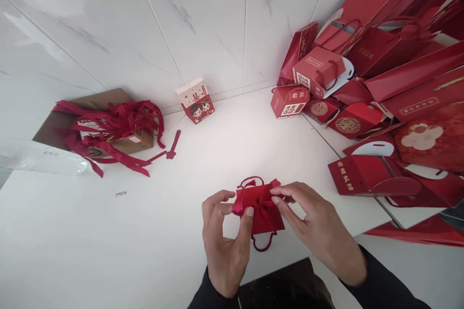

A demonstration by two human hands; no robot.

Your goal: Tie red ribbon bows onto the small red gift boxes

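A small red gift bag with dark red cord handles lies on the white table near its front edge. Across its middle runs a red ribbon, gathered into a knot or bow at the centre. My left hand is at the bag's left side, thumb and fingers closed on a loop of the ribbon. On the other side, my right hand pinches the ribbon's right part between thumb and fingertips. The underside of the bag is hidden.
A cardboard box full of loose red ribbons stands at the left by the tiled wall. One decorated candy box sits at the back. Many red gift boxes pile up on the right. A dark object is at the front edge.
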